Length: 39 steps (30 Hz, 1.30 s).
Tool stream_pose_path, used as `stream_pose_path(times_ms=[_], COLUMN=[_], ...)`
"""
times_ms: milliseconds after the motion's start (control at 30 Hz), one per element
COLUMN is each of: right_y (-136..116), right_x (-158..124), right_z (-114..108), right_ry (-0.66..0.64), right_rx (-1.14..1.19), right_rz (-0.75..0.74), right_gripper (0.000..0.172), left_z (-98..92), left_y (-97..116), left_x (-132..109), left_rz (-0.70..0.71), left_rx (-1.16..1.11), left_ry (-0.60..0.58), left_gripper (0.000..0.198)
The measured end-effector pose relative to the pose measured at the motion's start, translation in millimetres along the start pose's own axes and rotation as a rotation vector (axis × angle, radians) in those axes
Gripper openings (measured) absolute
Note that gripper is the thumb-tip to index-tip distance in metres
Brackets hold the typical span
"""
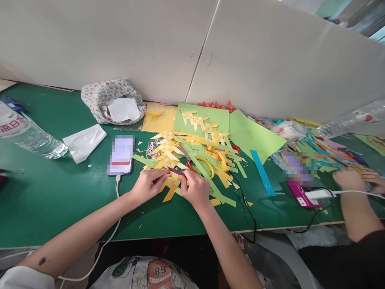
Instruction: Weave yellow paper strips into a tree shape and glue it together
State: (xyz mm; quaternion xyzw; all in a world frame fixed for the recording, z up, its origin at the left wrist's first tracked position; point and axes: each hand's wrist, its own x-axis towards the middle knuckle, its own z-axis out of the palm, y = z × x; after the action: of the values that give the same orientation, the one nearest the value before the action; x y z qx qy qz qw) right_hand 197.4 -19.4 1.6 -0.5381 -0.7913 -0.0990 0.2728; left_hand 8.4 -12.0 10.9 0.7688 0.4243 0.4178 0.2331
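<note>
My left hand (150, 184) is closed, its fingertips pinching a small red piece (169, 171). Closed fingers of my right hand (195, 187) hold a thin dark strip (177, 171), whose left end meets the red piece. Under and behind both hands lie woven yellow-and-white paper shapes (169, 150). Scissors with red and yellow handles (207, 162) rest among green and yellow strips, just beyond my right hand. A yellow glue gun (221, 157) sits to the right of them.
A phone (120, 154) with a white cable lies left, near a cloth bag (102, 100) and a water bottle (33, 132). Green sheets (255, 134) and a blue strip (262, 172) are right. Another person's hands (350, 178) work at far right beside a magenta box (300, 194).
</note>
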Motion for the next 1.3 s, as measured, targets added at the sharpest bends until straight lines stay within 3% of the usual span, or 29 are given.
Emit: stream_pose_path(times_ms=[233, 533, 667, 1300], right_y=[-7, 9, 16, 13], right_x=[-3, 1, -1, -1], right_z=[2, -2, -4, -3], right_ry=[-0.036, -0.006, -0.015, 0.049], right_rx=[-0.026, 0.041, 0.093, 0.091], right_rz=[0.075, 0.022, 0.027, -0.018], right_gripper=[0.031, 0.029, 0.030, 0.024], left_z=[-0.2, -5.0, -4.0, -3.5], left_y=[-3, 0, -4, -3], left_x=[1, 6, 7, 8], left_rz=[0.004, -0.221, -0.335, -0.527], left_rx=[0.014, -0.209, -0.306, -0.604], left_ry=[0.008, -0.080, -0.060, -0.187], left_gripper=[0.028, 0.036, 0.034, 0.036])
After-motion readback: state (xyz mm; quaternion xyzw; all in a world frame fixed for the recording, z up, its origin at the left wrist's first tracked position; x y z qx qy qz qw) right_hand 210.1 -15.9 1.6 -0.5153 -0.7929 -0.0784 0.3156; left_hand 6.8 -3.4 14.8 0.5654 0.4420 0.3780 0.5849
